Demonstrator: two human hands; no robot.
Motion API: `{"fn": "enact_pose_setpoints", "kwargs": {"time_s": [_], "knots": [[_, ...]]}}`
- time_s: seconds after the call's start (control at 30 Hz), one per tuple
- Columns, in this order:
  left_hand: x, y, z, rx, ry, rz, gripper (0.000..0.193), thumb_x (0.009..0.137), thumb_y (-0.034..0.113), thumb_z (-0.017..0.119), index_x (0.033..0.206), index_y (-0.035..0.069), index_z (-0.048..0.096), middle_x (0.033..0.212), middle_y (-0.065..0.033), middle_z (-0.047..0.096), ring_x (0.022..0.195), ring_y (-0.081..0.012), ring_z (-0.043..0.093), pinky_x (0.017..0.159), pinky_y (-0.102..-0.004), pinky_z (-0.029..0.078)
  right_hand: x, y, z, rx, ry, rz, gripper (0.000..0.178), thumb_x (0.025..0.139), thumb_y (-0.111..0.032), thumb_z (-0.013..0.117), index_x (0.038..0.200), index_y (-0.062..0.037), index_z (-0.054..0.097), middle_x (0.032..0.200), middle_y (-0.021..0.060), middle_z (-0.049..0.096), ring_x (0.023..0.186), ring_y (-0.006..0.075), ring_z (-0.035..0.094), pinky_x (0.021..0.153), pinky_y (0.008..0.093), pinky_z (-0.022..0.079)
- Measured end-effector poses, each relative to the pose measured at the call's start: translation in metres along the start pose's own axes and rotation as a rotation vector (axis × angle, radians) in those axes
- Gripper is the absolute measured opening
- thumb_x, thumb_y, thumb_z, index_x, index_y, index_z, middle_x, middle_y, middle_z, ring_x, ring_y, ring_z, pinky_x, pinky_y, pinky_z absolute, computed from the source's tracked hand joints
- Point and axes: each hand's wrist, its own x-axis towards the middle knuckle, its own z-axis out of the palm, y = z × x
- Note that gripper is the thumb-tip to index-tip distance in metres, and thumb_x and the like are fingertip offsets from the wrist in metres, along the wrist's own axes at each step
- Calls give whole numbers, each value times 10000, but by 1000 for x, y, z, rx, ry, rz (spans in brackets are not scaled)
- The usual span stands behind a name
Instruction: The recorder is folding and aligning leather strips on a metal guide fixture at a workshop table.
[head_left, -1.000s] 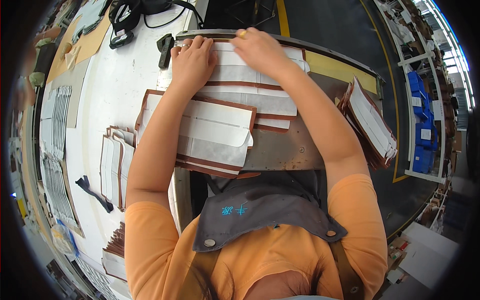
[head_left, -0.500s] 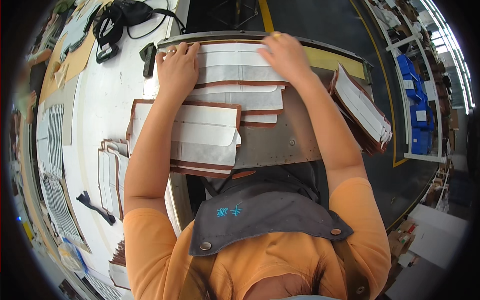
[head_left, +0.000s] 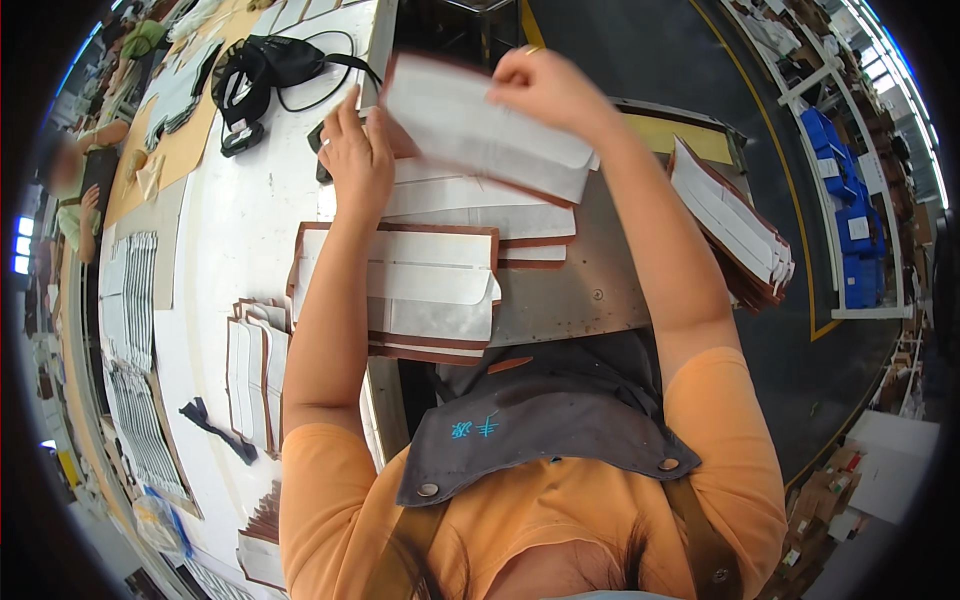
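A white panel with brown edges (head_left: 480, 125) is raised off the metal work surface at a slant, partly smeared by motion. My right hand (head_left: 552, 92) pinches its far edge, fingers closed. Beside the panel's left end is my left hand (head_left: 358, 155), its fingers stretched and apart; whether it touches the panel I cannot tell. Beneath, several similar white panels (head_left: 480, 218) lie overlapped on the metal plate (head_left: 610, 260). Nearer me, a pile of brown-edged white panels (head_left: 430, 270) lies partly under my left forearm.
A bundle of brown-edged panels (head_left: 725, 215) leans at the plate's right end, near a yellow strip (head_left: 685, 135). On the white table (head_left: 200, 330) at left lie a black bag (head_left: 270, 75), a dark strap (head_left: 218, 432) and more panel stacks (head_left: 258, 370). Another person (head_left: 85, 190) is at far left.
The far panel, flat on the plate before, has been lifted and tilted by my right hand. My right hand has moved slightly left and upward; my left hand's fingers have come off the panel's top.
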Motion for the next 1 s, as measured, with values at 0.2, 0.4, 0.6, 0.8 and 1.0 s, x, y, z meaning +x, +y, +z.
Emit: {"fn": "enact_pose_setpoints", "kwargs": {"time_s": [0.2, 0.4, 0.6, 0.8, 1.0], "knots": [[10, -3, -9, -305, 161, -85, 395, 971, 296, 347, 1299, 86, 413, 1210, -170, 449, 1114, -285, 443, 945, -448, 278, -26, -20, -17, 768, 481, 269, 295, 820, -262, 667, 861, 12, 565, 672, 28, 555, 580, 108, 538, 499, 239, 434], [6, 3, -17, -8, 59, 26, 277, 903, 217, 486, 1160, 137, 555, 1172, -64, 541, 1152, -295, 439, 977, -447, 240, -75, -37, 47, 1060, -46, 684, 300, 905, -316, 560, 855, -19, 551, 744, 86, 592, 606, 143, 598, 433, 245, 455], [-8, 15, 0, 54, -309, 359, 184, 863, 162, 538, 1032, 157, 613, 1039, -2, 593, 1020, -225, 535, 930, -413, 307, -63, 11, 36, -235, 243, -37, 240, 871, -285, 568, 832, -48, 584, 833, 89, 600, 772, 250, 606, 639, 373, 488], [-10, 31, -9, 201, -487, 318, 211, 896, 183, 499, 1088, 148, 579, 1081, -30, 566, 1044, -247, 516, 909, -421, 347, -73, 22, 32, -508, 92, -36, 239, 840, -270, 590, 936, -52, 596, 968, 76, 589, 963, 265, 545, 818, 402, 434], [-21, 19, 5, 191, -411, 326, 344, 943, 270, 422, 1261, 169, 504, 1302, -70, 481, 1222, -284, 420, 1009, -418, 313, -85, 39, 37, -531, 80, -19, 394, 906, -329, 498, 1226, -103, 539, 1289, 96, 510, 1218, 284, 444, 1006, 403, 360]]}}
